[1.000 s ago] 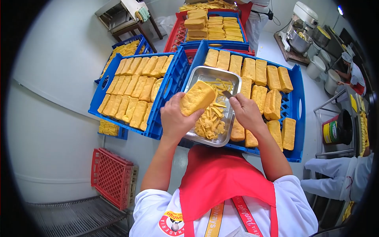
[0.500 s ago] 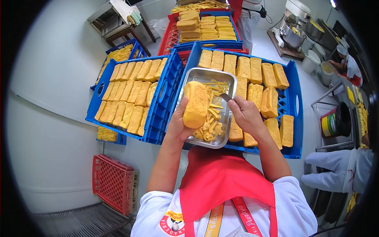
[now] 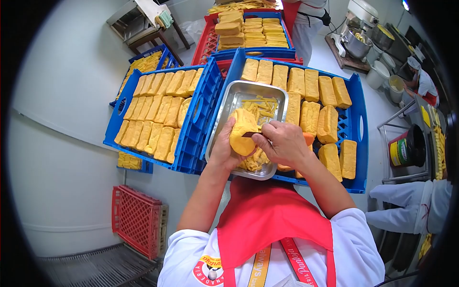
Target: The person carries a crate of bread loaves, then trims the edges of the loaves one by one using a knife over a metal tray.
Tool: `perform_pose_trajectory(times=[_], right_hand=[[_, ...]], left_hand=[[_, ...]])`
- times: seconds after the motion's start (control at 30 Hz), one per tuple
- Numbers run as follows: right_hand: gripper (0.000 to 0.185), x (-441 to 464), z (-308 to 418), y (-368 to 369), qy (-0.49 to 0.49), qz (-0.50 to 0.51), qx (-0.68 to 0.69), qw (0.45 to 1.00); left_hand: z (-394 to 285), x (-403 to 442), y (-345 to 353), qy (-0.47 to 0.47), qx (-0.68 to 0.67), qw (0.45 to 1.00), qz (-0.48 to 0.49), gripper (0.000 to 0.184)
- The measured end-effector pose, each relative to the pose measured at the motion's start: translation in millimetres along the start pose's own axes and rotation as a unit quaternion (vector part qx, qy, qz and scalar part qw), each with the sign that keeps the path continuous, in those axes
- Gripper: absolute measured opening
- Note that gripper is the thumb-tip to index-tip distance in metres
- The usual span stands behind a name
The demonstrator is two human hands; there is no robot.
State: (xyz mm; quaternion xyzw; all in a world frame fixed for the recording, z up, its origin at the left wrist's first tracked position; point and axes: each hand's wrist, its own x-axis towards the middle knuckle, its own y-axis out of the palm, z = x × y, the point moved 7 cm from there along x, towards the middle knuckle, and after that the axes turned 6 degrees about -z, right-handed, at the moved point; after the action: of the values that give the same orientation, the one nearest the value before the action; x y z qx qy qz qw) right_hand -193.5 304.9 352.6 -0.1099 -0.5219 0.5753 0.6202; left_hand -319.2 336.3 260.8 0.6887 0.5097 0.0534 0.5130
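My left hand (image 3: pixel 224 147) is wrapped round a yellow loaf (image 3: pixel 243 129), holding it tilted over a metal tray (image 3: pixel 214 138). Closed on a small knife (image 3: pixel 249 135) is my right hand (image 3: pixel 282 139); its blade lies against the loaf's right side. Yellow strips and trimmings (image 3: pixel 260 109) lie in the tray below, partly hidden by the hands. The tray rests on a blue crate (image 3: pixel 364 143) with rows of yellow loaves, and an orange thing (image 3: pixel 309 138) shows beside my right hand.
Another blue crate of loaves (image 3: pixel 111 129) stands at the left. Stacked crates (image 3: pixel 210 40) are behind, with a person in white and red (image 3: pixel 306 28). Red crates (image 3: pixel 136 220) lean at lower left. A mixer (image 3: pixel 359 40) and other people (image 3: pixel 425 86) are at the right.
The loaf has turned and tilted in my left hand. My right hand has moved left with the knife, and the blade has come against the loaf.
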Motion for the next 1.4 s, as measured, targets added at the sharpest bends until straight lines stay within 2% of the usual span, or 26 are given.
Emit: perform_pose_trajectory(times=[0.07, 0.17, 0.23, 0.6, 0.67, 0.77, 0.9, 1.1, 1.17, 1.2, 1.27, 1.3, 1.37, 1.4], right_hand=[[0.036, 4, 3, 0, -0.057, -0.001, -0.046, 0.997], [0.035, 7, 2, 1, -0.082, 0.012, -0.073, 0.994], [0.035, 10, 4, 0, -0.085, 0.02, -0.082, 0.993], [0.04, 8, -3, 14, -0.08, 0.075, -0.098, 0.989], [0.041, 11, -3, 7, -0.089, 0.036, -0.075, 0.993], [0.042, 22, 4, -7, -0.122, 0.01, -0.108, 0.987], [0.042, 19, -1, 0, -0.143, -0.001, -0.101, 0.985], [0.047, 13, -3, 12, -0.086, 0.076, -0.094, 0.989], [0.054, 9, -13, 25, -0.01, 0.172, -0.073, 0.982], [0.054, 10, -11, 22, -0.011, 0.166, -0.074, 0.983], [0.058, 3, -5, 25, -0.021, 0.245, -0.094, 0.965], [0.058, -1, -7, 27, -0.022, 0.24, -0.096, 0.966], [0.061, -8, -13, 29, -0.035, 0.208, -0.11, 0.971], [0.058, -8, -16, 30, -0.003, 0.229, -0.108, 0.967]], left_hand=[[-1, 0, 0, 0.002, 0.004, 1.0, -0.014, 0.045], [-5, 1, -5, -0.001, 0.056, 0.998, -0.034, 0.042], [-8, -6, -6, -0.013, 0.123, 0.989, -0.086, 0.04], [-10, 15, -16, 0.012, 0.176, 0.982, -0.062, 0.042], [-12, 15, -12, 0.013, 0.174, 0.984, -0.046, 0.042], [-15, 8, -7, -0.002, 0.192, 0.978, -0.081, 0.042], [-15, 17, -10, 0.002, 0.188, 0.981, -0.05, 0.042], [-14, 19, -13, 0.006, 0.156, 0.987, -0.022, 0.044], [-13, 23, -14, 0.002, 0.149, 0.989, -0.003, 0.045], [-17, 25, -14, 0.037, 0.126, 0.991, -0.012, 0.046], [-28, 22, -16, 0.076, 0.089, 0.993, -0.006, 0.05], [-34, 22, -21, 0.079, 0.093, 0.993, -0.003, 0.05], [-48, 21, -22, 0.12, 0.023, 0.988, 0.094, 0.053], [-50, 18, -23, 0.11, -0.004, 0.989, 0.101, 0.059]])
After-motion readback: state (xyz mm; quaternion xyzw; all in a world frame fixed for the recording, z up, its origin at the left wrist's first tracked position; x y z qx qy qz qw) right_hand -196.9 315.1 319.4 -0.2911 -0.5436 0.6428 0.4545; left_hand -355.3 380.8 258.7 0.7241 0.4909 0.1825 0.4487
